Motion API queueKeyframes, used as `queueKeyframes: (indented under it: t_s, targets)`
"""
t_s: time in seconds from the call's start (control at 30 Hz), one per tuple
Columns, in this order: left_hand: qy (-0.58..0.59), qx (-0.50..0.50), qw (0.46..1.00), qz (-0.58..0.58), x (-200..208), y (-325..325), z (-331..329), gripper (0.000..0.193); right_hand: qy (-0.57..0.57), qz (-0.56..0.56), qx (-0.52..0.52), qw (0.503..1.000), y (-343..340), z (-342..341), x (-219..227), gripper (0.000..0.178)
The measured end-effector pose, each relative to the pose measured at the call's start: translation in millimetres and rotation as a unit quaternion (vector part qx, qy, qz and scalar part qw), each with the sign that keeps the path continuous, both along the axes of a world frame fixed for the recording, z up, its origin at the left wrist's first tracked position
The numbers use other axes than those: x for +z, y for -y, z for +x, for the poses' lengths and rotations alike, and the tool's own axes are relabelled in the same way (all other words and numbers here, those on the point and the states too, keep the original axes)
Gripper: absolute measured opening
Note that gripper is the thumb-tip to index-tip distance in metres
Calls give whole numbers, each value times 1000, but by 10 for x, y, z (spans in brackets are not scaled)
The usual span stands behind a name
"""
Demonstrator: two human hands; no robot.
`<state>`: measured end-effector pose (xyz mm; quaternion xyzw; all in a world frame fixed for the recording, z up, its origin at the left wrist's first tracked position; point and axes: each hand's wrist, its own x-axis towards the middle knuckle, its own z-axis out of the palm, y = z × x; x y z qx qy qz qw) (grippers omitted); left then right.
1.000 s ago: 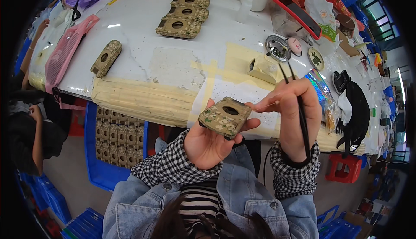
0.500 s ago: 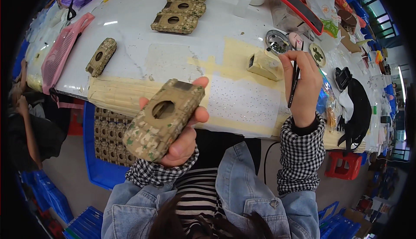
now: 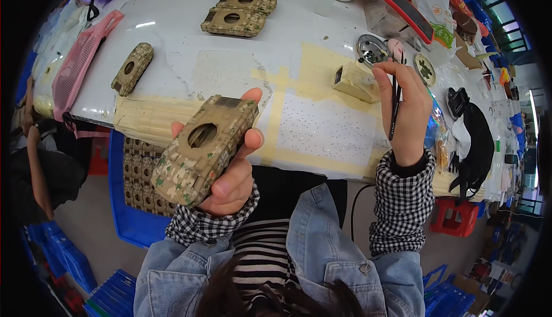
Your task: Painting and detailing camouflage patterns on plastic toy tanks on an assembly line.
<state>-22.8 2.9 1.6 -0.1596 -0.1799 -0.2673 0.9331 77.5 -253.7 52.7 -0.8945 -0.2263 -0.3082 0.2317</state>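
My left hand point(image 3: 232, 186) grips a toy tank hull point(image 3: 190, 164) in tan, green and brown pixel camouflage, held tilted above the table's near edge. A round hole shows in its top. On the right, my raised right hand point(image 3: 409, 113) is closed around slim black tweezers point(image 3: 394, 113), their prongs pointing away from me. Just beyond those fingers sits a round metal dish point(image 3: 372, 48) with small dark bits. A small block wrapped in beige tape point(image 3: 352, 84) lies to the left of the hand. White paper dotted with tiny specks point(image 3: 322, 130) is taped down between my hands.
Several matching hulls point(image 3: 233, 22) line the back; another hull point(image 3: 132, 69) lies left. A blue crate point(image 3: 129, 225) of hulls sits below the table. Nearby are a pink basket point(image 3: 86, 67), a red-cased phone point(image 3: 402, 9), a pale round lid point(image 3: 424, 69) and a red stool point(image 3: 454, 216). Another person's arm point(image 3: 39, 173) is far left.
My left hand has shifted slightly left and away from me with the hull. The right hand keeps hold of the tweezers and has barely moved; the view has shifted slightly.
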Motion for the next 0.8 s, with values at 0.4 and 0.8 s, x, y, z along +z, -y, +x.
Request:
queueKeyframes:
  t_s: [0.4, 0.8]
  targets:
    - [-31, 3, 999, 14, -54, 6, 39, 78, -196, 150, 86, 965, 105, -831, 131, 50]
    - [-49, 20, 998, 33, -46, 42, 33, 84, -325, 309, 141, 883, -185, -649, -229, 11]
